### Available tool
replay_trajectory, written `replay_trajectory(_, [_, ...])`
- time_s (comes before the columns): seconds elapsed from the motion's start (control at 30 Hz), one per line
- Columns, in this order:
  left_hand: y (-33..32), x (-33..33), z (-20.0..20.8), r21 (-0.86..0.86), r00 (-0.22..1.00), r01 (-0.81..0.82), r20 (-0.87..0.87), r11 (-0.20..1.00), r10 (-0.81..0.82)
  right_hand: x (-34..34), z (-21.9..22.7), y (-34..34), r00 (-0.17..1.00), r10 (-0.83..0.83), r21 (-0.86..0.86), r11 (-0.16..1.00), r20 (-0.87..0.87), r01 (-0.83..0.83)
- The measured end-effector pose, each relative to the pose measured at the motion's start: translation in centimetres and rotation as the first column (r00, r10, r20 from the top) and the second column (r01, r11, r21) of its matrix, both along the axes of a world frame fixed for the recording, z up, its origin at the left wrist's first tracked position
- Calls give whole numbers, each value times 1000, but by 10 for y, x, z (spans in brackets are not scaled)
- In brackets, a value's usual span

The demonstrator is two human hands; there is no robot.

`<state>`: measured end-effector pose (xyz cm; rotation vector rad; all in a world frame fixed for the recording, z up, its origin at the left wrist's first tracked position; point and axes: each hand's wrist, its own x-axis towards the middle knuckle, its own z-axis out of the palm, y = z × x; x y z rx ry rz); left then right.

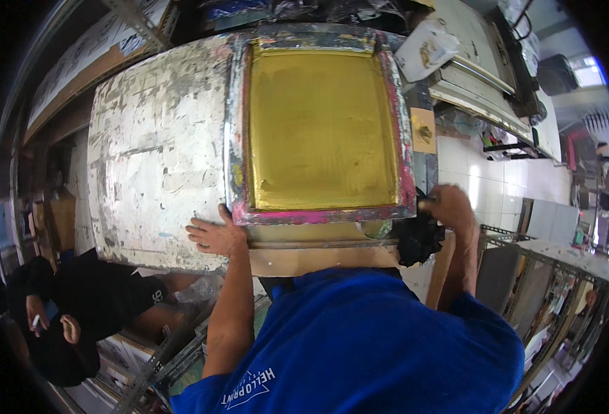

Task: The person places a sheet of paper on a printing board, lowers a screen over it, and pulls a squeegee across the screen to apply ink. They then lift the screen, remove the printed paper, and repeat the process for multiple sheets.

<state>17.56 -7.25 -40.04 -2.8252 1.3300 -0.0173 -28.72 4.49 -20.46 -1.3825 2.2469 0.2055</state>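
Observation:
A screen-printing frame [318,217] smeared with pink and dark ink lies flat on the table in front of me. Its mesh [322,127] is coated yellow-gold. My left hand [218,234] is open, its fingers spread on the paint-stained white tabletop [166,145] beside the frame's near left corner. At the near right corner, my right hand [449,205] is closed on a crumpled black cloth [420,234], which hangs by the table's edge. Part of the fingers is hidden by the cloth.
A stained white plastic container [425,50] stands at the far right corner of the frame. Below it lies a tan card [423,131]. Another person [87,303] in black sits at the lower left. Metal racks [539,276] stand at the right.

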Motion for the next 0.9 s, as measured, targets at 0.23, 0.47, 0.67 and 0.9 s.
replay_trajectory(0.23, [-1,-6,15,-2,997,-4,-72,1000,4,21,-48,-220,950,287,-647,704,-119,-294])
replay_trajectory(0.47, [-2,-5,8,-91,997,10,-75,996,-17,22,-116,-399,804,377,-666,452,-460,-593])
replay_trajectory(0.67, [1,-5,22,-165,978,-25,-207,986,-10,8,-130,-436,813,426,-584,565,-398,-582])
replay_trajectory(0.9, [5,-6,35,-142,947,-54,-322,988,6,14,-107,-400,786,472,-508,600,-398,-618])
